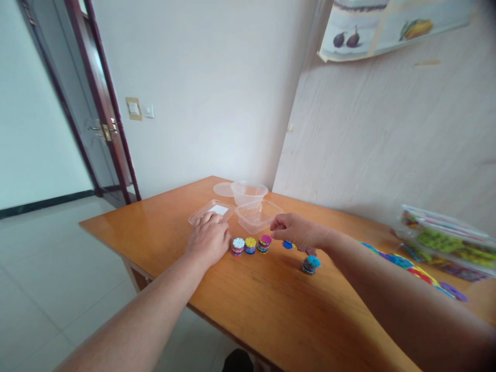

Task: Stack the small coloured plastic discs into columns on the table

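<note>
Three stacks of notched discs stand in a row on the table (166, 232): white-topped stack (238, 244), yellow-topped stack (250, 244), pink-topped stack (264, 242); a blue-topped stack (311, 263) leans slightly, apart and nearer the right forearm. The left hand (210, 238) lies palm down beside the white-topped stack, fingers bent and close together over the near edge of a clear lid (198, 213); whether they grip it I cannot tell. The right hand (290, 229) is curled by the pink-topped stack, thumb and forefinger drawn together; whether they pinch a disc I cannot tell; it partly hides loose discs (287, 245). Beyond stands a square tub (253, 222), partly blocking a round tub (250, 191); a round lid (222, 189) lies behind; at right, joined discs (403, 262) and packs (445, 240), their print too blurred to read; the clear lid's white label (219, 209) is equally illegible.
</note>
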